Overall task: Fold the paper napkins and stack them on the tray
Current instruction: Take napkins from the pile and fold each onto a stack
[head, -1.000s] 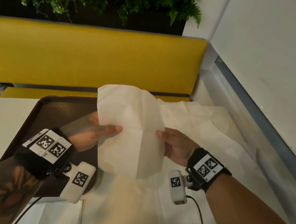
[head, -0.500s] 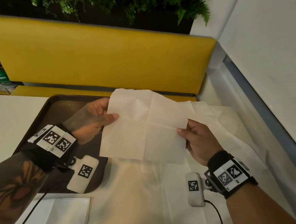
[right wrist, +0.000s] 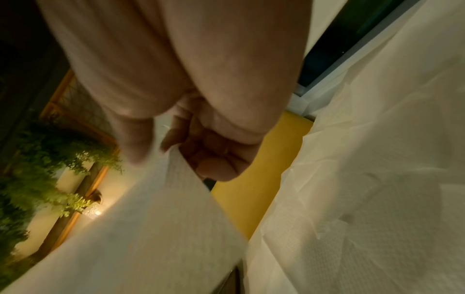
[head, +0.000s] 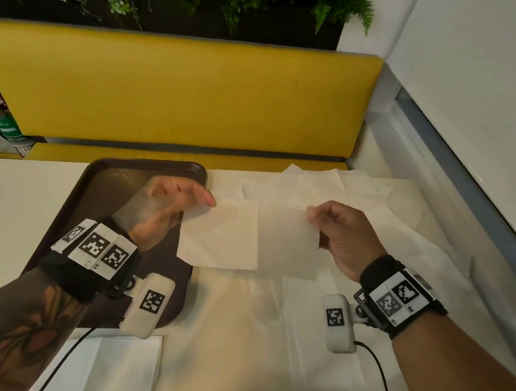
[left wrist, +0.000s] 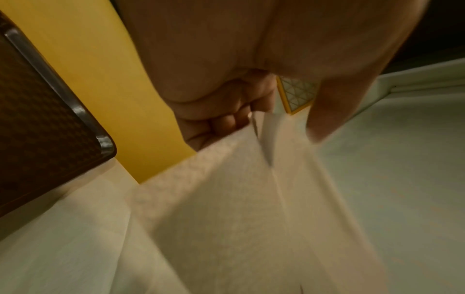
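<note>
A white paper napkin (head: pixel 244 239) hangs spread between both hands, low over the table, with its left edge reaching over the tray's right rim. My left hand (head: pixel 206 203) pinches the napkin's upper left corner between thumb and fingers; the left wrist view shows the napkin (left wrist: pixel 251 218) running from the curled fingers (left wrist: pixel 221 123). My right hand (head: pixel 311 217) pinches the upper right corner, and the napkin (right wrist: pixel 151 238) shows below the right hand (right wrist: pixel 163 147) in its wrist view. The brown tray (head: pixel 143 162) lies at the left, under my left forearm; no napkin lies on the part I can see.
Several loose unfolded napkins (head: pixel 365 196) cover the table's right half up to the wall ledge (head: pixel 447 194). A white sheet (head: pixel 125 368) lies near the front edge, below the tray. A yellow bench back (head: pixel 172 92) stands behind the table. Cables trail from both wrist cameras.
The napkin was held upright and higher; both hands have lowered it toward the table and drawn apart, so it now lies flatter and stretched wide.
</note>
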A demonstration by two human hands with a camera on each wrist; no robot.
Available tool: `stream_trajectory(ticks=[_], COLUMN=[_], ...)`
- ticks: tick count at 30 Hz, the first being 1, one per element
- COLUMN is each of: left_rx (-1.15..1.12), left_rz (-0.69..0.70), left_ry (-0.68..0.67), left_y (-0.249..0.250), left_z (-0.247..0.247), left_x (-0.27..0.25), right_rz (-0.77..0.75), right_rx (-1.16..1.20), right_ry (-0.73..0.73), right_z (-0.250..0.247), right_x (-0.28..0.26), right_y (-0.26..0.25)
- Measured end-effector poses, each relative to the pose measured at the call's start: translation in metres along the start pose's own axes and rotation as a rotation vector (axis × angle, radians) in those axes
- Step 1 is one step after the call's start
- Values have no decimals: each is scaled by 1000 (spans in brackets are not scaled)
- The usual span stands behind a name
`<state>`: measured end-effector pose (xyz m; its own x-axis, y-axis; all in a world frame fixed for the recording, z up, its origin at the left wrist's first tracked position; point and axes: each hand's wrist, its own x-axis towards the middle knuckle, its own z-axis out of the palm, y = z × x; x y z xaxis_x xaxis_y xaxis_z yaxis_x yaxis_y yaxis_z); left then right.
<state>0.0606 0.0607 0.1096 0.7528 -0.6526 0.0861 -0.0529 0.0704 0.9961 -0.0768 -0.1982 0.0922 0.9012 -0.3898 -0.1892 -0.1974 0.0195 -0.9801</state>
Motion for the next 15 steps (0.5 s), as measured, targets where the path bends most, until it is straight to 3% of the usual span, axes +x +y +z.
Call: stream_trajectory(ticks=[3,8,15], left_rx=[278,164,337], left_rz=[-35,-138,-188], left_ry=[36,30,37], left_y=[0,-1,-6], left_z=[1,-6,-18], left_x=[0,-1,-12], right_rz=[1,34,66], right_rx=[9,-74,-115], right_ry=[-49,-163,-224], right_z=[-2,-7,8], right_x=[0,-6,-11], right_y=[5,4,4])
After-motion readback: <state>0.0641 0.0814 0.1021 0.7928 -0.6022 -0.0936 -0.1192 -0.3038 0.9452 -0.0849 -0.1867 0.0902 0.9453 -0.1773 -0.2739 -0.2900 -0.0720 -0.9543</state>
